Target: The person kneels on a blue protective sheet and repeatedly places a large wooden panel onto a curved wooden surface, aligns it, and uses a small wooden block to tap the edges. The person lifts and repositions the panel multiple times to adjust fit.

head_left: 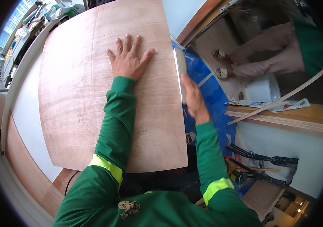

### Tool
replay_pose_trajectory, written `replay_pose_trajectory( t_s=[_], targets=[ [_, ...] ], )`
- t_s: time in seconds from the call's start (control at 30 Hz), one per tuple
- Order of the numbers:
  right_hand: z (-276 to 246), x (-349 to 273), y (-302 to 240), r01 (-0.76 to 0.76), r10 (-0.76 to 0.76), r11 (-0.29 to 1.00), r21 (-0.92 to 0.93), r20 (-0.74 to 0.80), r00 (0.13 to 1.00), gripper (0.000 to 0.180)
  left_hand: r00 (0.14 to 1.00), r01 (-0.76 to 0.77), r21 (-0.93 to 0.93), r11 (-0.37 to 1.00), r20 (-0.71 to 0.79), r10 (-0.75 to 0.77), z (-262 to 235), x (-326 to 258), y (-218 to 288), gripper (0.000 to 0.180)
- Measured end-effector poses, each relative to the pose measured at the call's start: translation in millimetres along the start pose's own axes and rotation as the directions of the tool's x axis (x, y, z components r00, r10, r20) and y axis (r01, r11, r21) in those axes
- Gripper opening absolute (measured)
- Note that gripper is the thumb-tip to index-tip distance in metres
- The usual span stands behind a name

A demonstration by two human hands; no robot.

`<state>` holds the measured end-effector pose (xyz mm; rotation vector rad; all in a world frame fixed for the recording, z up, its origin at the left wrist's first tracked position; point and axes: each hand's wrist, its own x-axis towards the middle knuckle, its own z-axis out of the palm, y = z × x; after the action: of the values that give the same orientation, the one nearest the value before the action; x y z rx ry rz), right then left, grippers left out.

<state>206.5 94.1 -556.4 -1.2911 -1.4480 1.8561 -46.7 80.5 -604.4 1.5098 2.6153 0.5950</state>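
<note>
The left hand point(129, 56) lay flat, fingers spread, steadying the plywood sheet point(112, 94) on the counter (white) while the right hand point(193, 98), fingers wrapped, worked a sanding block point(180, 72) along its right edge, likely needing steady strokes.

bright, even daylight from the window point(16, 17) at far left; soft shadows, no glare; sharp centre, fisheye bending edges, dark vignette at the rim.
</note>
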Motion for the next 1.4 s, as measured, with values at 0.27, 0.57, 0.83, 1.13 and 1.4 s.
replay_pose_trajectory(
  t_s=[0.27,0.57,0.83,1.13,1.4],
  targets=[
    [8.4,237.5,-52.5,0.177,-0.172,0.981,-0.075,0.067,0.983,0.073,1.000,-0.006,0.056,0.998,0.009,0.006,4.8,-1.1,4.2,0.099],
    [26.1,323.8,-91.4,0.117,-0.179,0.969,0.218,0.294,0.939,0.073,1.000,-0.021,0.092,0.996,-0.016,0.023,9.7,-1.4,-0.7,0.099],
    [8.9,102.0,-9.9,0.011,-0.033,0.973,0.231,0.092,0.995,0.068,0.998,-0.049,0.099,0.994,-0.031,0.053,20.3,1.9,-8.2,0.100],
    [-24.0,-225.1,63.5,-0.393,0.393,0.919,-0.004,0.016,0.919,0.059,0.992,-0.096,0.146,0.985,-0.072,0.107,43.0,17.3,-28.8,0.102],
    [-14.9,-38.4,63.6,0.049,-0.052,0.990,-0.132,-0.020,0.998,0.062,0.998,-0.050,0.083,0.995,-0.035,0.053,19.8,4.6,-10.7,0.101]
  ],
)
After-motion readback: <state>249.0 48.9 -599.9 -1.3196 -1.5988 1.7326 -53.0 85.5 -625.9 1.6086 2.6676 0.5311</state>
